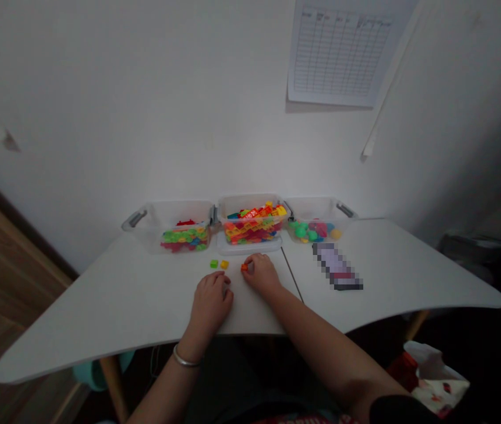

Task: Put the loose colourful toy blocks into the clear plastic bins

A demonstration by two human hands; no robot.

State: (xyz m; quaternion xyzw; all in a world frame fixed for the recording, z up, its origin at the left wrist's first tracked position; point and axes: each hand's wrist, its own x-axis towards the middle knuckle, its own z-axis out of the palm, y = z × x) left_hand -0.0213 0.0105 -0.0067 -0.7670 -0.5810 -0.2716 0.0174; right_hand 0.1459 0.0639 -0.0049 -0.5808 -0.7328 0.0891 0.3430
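My left hand [209, 304] sat curled on the table [113, 294]; I couldn't tell if it held anything. My right hand [261, 274] had its fingers [250, 263] at one orange brick [244, 267], grip unclear. One green brick [213, 264] and one yellow brick [224, 265] lay ahead of my left hand. Three clear tubs [250, 200] of pieces sat beyond.
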